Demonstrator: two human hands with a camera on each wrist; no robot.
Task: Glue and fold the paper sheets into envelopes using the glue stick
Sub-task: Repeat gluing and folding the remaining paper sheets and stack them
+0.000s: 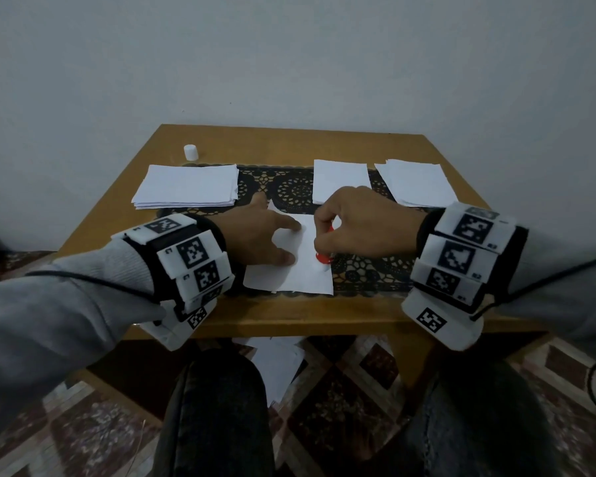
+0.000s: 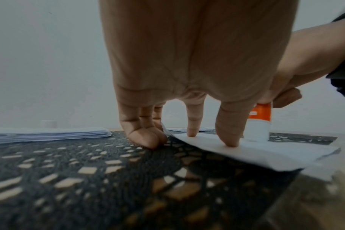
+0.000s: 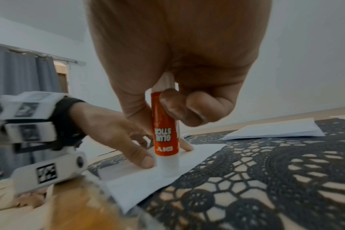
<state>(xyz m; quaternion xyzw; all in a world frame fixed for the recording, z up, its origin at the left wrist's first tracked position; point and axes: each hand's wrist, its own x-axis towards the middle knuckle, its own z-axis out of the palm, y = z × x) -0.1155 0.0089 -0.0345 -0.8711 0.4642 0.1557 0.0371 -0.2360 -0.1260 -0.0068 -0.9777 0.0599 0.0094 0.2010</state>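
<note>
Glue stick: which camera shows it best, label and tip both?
Right wrist. The glue stick stands tip-down on the sheet, label readable, gripped by the right hand. The left wrist view shows only its lower part behind a finger; the head view, just a red end.

— Any writing you can make out?

— Only on the glue stick (image 3: 165,124). Its orange label carries white letters, "DIY" and "GLUE STICK", standing upside down in the right wrist view.

— Anything else on that label?

— A line of small print runs along its left edge, too fine to read.

— And the wrist bands?

— The wrist band (image 1: 190,254) on the left arm bears black-and-white square marker patterns with tiny characters beside them, too small to tell.

— The paper sheet (image 1: 303,270)?

— It shows no writing.
</note>
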